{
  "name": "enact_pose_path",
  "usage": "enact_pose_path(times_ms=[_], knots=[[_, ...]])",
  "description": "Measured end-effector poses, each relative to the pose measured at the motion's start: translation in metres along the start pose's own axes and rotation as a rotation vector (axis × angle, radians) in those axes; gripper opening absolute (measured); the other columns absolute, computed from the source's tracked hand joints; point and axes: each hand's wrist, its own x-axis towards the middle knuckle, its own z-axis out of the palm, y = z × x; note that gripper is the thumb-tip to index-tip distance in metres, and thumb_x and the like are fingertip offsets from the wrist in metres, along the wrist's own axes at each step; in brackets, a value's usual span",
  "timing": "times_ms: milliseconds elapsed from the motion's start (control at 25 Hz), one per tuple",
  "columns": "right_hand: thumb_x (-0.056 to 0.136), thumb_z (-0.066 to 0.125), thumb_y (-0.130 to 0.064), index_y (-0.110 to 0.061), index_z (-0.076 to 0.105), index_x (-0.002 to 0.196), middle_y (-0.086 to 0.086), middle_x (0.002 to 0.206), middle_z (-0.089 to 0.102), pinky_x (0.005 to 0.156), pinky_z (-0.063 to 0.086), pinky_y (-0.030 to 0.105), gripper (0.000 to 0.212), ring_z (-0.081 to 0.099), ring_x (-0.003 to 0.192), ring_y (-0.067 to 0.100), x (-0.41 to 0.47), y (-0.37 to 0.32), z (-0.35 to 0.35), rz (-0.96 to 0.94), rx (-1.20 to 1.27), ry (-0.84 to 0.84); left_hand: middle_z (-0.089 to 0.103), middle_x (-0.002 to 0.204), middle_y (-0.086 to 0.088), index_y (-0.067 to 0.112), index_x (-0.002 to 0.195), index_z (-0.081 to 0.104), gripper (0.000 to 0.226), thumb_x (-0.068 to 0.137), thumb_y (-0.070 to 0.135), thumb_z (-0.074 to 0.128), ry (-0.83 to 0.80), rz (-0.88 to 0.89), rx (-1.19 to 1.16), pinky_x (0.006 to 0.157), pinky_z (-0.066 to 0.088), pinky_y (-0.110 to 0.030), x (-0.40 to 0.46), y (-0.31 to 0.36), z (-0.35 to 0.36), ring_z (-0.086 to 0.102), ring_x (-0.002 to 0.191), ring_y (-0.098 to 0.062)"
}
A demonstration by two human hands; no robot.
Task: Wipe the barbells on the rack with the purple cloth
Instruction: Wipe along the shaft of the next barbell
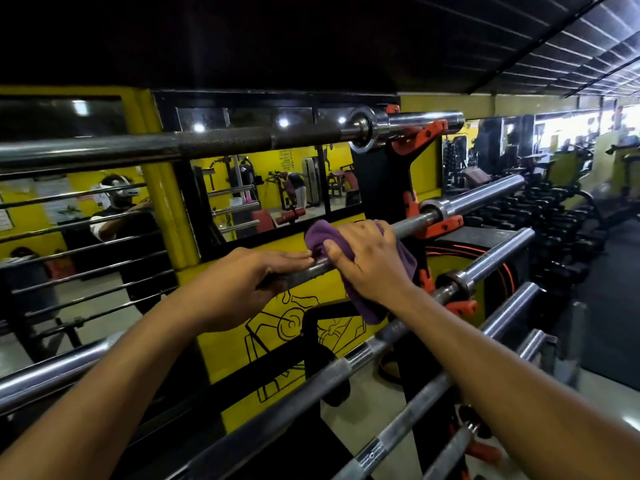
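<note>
Head view: the purple cloth (360, 271) sits just right of centre, draped over the second barbell (485, 197) from the top and hanging below it. The right hand (369, 261) lies on the cloth, fingers curled round it and the bar, thumb towards nine o'clock. At nine o'clock from the cloth, touching its edge, the left hand (239, 285) wraps the same bar, fingertips on top. The rack's orange hook (440, 228) carries the bar at two o'clock from the cloth.
</note>
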Motion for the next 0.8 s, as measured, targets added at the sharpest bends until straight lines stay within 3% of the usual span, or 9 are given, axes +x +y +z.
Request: enact_pose_path(times_ms=[120,240,320,440,520,640,800], knots=[[0.099,0.017,-0.059,-0.023,0.057,0.103,-0.002,0.101,0.062,0.106,0.031,0.051,0.054,0.054,0.105,0.023,0.015,0.059,-0.01,0.109,-0.031,-0.05,0.04,0.145,0.035,0.044,0.141,0.048,0.051,0.099,0.018,0.058,0.009,-0.002,0.014,0.112,0.039,-0.029,-0.002,0.0,0.0,0.041,0.135,0.003],[0.1,0.024,-0.058,-0.027,0.049,0.094,-0.001,0.097,0.054,0.105,0.032,0.05,0.04,0.053,0.109,0.029,0.021,0.11,-0.017,0.29,-0.033,-0.037,0.041,0.146,0.032,0.042,0.142,0.049,0.049,0.099,0.018,0.057,0.002,0.001,0.011,0.113,0.04,-0.033,-0.002,-0.001,0.002,0.04,0.136,0.002],[0.101,0.032,-0.053,-0.028,0.047,0.093,-0.003,0.097,0.05,0.105,0.032,0.051,0.03,0.052,0.111,0.031,0.022,0.114,-0.014,0.33,-0.012,-0.009,0.042,0.146,0.031,0.04,0.142,0.05,0.048,0.1,0.018,0.057,0.004,0.008,0.014,0.114,0.04,-0.033,-0.001,-0.002,0.002,0.04,0.137,0.003],[0.098,0.03,-0.055,-0.024,0.055,0.099,-0.005,0.101,0.053,0.113,0.025,0.054,0.04,0.051,0.114,0.026,0.022,0.073,-0.005,0.383,-0.004,0.007,0.043,0.146,0.03,0.04,0.14,0.052,0.048,0.099,0.016,0.058,0.018,0.001,-0.006,0.114,0.039,-0.029,0.0,-0.001,0.002,0.04,0.136,0.003],[0.098,0.025,-0.057,-0.023,0.059,0.106,-0.004,0.104,0.059,0.115,0.022,0.055,0.049,0.051,0.114,0.023,0.014,0.033,0.002,0.337,0.016,0.029,0.044,0.144,0.031,0.039,0.138,0.054,0.047,0.097,0.014,0.06,0.025,-0.011,-0.027,0.111,0.037,-0.023,0.002,0.001,0.0,0.041,0.133,0.006],[0.101,0.028,-0.055,-0.023,0.059,0.109,-0.005,0.109,0.063,0.113,0.025,0.053,0.045,0.05,0.112,0.018,-0.005,-0.015,0.01,0.166,0.028,0.063,0.045,0.142,0.032,0.036,0.135,0.058,0.046,0.096,0.012,0.063,0.032,-0.003,-0.019,0.105,0.036,-0.012,0.002,0.003,0.0,0.04,0.128,0.012],[0.102,0.029,-0.055,-0.019,0.059,0.116,-0.002,0.11,0.064,0.107,0.032,0.046,0.049,0.052,0.11,0.021,-0.004,0.017,-0.004,-0.033,0.023,0.0,0.042,0.14,0.038,0.039,0.136,0.056,0.047,0.097,0.014,0.061,0.017,0.008,0.009,0.093,0.033,-0.004,0.0,0.003,-0.001,0.042,0.127,0.012]])
